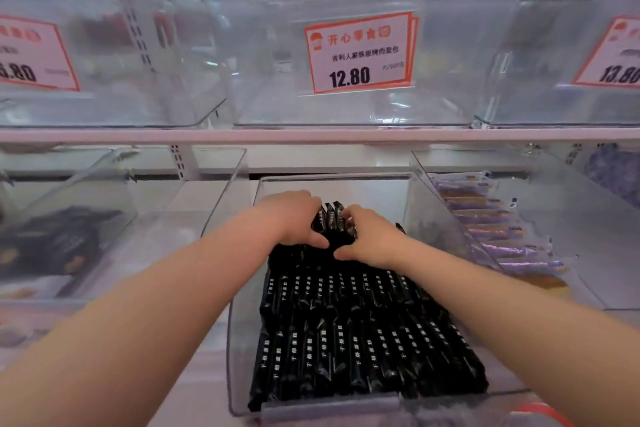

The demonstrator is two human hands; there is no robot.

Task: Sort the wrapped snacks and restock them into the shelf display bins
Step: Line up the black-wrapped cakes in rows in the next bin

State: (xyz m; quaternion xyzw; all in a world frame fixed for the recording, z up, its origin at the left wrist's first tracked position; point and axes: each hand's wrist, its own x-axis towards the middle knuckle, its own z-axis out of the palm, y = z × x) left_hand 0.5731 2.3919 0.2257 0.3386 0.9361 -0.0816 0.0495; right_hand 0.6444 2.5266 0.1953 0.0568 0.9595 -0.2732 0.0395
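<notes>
The left hand (294, 218) and the right hand (372, 236) are placed together at the rear of the clear plastic display bin (242, 357) on the lower shelf. Both are curled around a small upright bundle of black foil-wrapped snack sticks with white lettering (332, 218), which is held between them, with the thumbs pressed inward at the near side. The grip from both sides appears intended to keep the bundle squared and upright while it is seated against the back.

The remainder of the black wrapped snacks (363, 333) is laid flat in tidy overlapping rows across the bin floor, lettering uppermost and ends aligned toward the front lip, presumably so that the stock faces the customer. The front and middle of the bin are covered; only the rear is not yet filled.

A neighbouring clear bin on the right (588, 270) is seen to contain purple-wrapped snack bars (498, 232), kept apart by the bin wall. A bin on the left (86, 191) holds dark packets, blurred beyond identification. Above, on the upper shelf, an orange-bordered white price card marked 12.80 (360, 52) is fixed to a clear bin that appears empty.

The restocking of this bin is judged to be well advanced.
</notes>
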